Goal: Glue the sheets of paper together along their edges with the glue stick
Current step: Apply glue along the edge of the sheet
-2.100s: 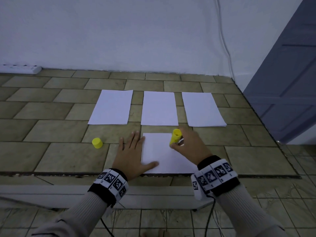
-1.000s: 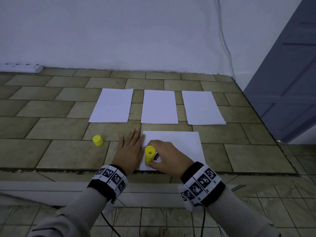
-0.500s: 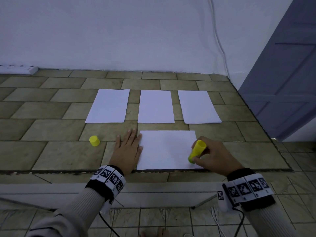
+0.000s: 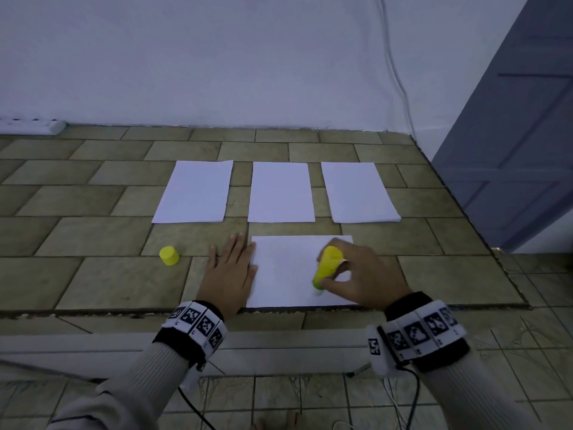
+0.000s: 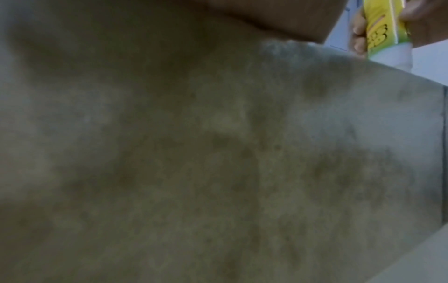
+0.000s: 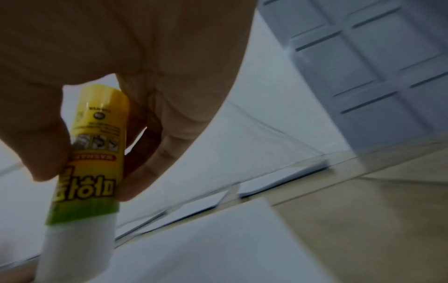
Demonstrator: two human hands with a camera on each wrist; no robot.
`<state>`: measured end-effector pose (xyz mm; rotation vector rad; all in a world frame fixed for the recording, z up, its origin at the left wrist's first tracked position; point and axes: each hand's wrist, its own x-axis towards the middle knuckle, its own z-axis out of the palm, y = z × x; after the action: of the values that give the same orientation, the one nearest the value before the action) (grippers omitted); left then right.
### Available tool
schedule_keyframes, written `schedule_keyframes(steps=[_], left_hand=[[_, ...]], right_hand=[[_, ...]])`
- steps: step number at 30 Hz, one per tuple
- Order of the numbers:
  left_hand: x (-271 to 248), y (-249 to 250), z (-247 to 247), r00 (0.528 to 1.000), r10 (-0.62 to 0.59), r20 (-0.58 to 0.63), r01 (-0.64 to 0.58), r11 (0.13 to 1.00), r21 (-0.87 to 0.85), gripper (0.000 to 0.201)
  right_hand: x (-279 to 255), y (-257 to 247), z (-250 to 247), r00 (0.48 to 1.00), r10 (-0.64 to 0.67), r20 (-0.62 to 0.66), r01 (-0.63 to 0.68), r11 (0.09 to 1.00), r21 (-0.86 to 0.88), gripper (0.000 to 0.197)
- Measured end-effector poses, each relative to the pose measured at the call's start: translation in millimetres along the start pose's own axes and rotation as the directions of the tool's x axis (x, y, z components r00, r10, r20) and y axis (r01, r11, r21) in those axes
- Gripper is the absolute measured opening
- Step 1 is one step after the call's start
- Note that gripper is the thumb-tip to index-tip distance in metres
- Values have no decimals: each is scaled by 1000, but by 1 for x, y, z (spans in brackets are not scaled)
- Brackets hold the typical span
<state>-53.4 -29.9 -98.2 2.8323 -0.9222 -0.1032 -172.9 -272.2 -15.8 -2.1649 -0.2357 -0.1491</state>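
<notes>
A white sheet lies on the tiled floor right in front of me. My left hand lies flat with straight fingers, pressing the sheet's left edge. My right hand grips the yellow glue stick by thumb and fingers, its white tip down on the sheet near the right part of the near edge. In the left wrist view the glue stick shows at the top right above blurred floor. Three more white sheets lie in a row beyond. The yellow cap stands on the floor left of my left hand.
A white wall runs behind the sheets, with a power strip at its foot on the far left and a cable hanging down on the right. A grey-blue door stands at the right. A step edge runs just under my wrists.
My right hand carried the glue stick from the sheet's far edge to its near left part, then along the near edge to the right. The left hand stayed pressing the left edge.
</notes>
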Motion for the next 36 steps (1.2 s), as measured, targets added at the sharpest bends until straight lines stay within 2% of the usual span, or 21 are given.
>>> schedule_keyframes(steps=[6,10,14,19,23,28,31,36], left_hand=[[0,-4,2,999,22,-36,-24,999,-44,77],[-1,-7,4,998,52,-32,-55,996,-73,68],[0,-6,5,998,42,-39,-45,996,-80,66],[0,-6,5,999,34,-21,-35,996,-77,76],[0,-7,5,999,32,11,-32,998,-62,67],[0,-7,6,1000,29,-2,-29,999,-44,69],[0,-4,3,999,27,-22,-28,999,-34,76],[-3,4,-8,999,-29,38,30,999,-36,93]], right_hand=[[39,-19,50,981,-26,191,33,999,-31,29],[52,-26,63,963,-67,260,88,994,-70,26],[63,-25,61,949,-54,312,92,990,-106,21],[87,-17,54,956,-6,293,49,989,-141,19],[114,-12,46,969,53,239,2,975,-224,24],[139,-2,40,973,121,199,-72,969,-238,29],[134,1,35,975,148,163,-111,970,-218,29],[89,4,19,979,125,158,-117,991,-60,19]])
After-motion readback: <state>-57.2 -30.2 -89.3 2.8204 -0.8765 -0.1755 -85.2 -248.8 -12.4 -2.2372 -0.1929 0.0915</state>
